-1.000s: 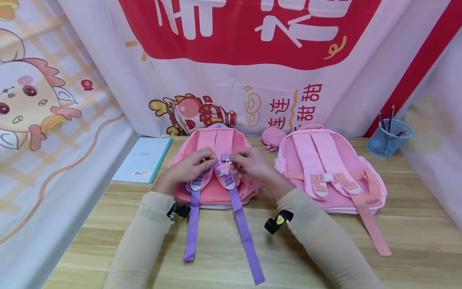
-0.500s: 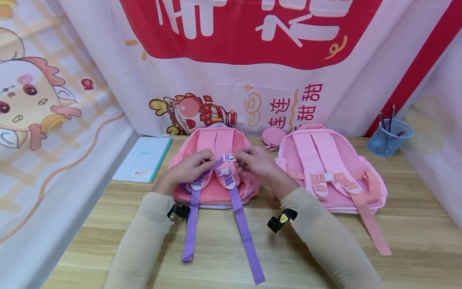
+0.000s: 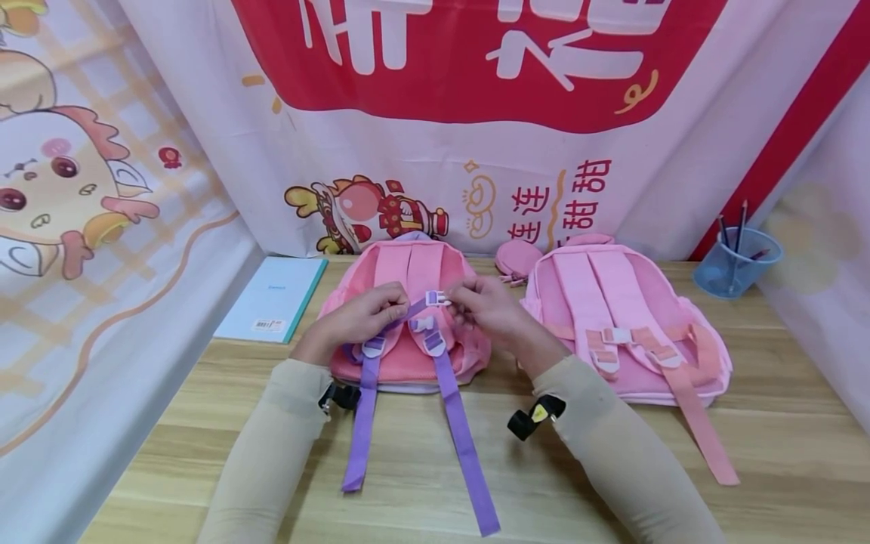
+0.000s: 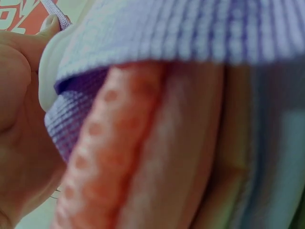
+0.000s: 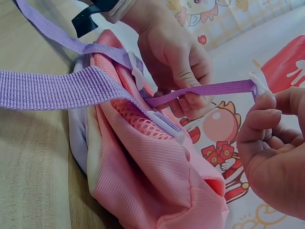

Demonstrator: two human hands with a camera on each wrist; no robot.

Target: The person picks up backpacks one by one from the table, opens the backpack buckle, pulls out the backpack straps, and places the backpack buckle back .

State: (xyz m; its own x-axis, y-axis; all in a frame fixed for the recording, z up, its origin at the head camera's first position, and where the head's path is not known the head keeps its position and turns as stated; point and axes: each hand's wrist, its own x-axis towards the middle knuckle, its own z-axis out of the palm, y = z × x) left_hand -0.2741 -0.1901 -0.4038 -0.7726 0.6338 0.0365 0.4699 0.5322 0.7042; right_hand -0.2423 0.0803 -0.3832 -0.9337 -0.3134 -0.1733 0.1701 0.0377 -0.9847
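A coral-pink child's backpack (image 3: 390, 264) lies back panel up, its two purple strap ends trailing toward me. My left hand (image 3: 362, 313) pinches a thin purple strap (image 5: 217, 89) between thumb and fingers. At that strap's end is a white side-release buckle (image 3: 436, 298), a pronged piece, which the fingertips of my right hand (image 3: 491, 311) pinch. The strap runs taut between both hands, raised over the bag. A second white buckle piece (image 3: 423, 324) sits on the right shoulder strap below. In the left wrist view, purple webbing (image 4: 190, 33) fills the top beside the left palm.
To the right lies a second pink backpack (image 3: 564, 283) with salmon straps and a fastened white buckle. A round pink pouch (image 3: 516, 258) sits between the bags at the back. A pale blue notebook (image 3: 272, 298) lies left; a blue mesh pencil cup (image 3: 737, 264) stands far right.
My right hand has shifted slightly right, drawing the white buckle with it. More purple strap now shows between the two hands. The left hand keeps its pinch in nearly the same place.
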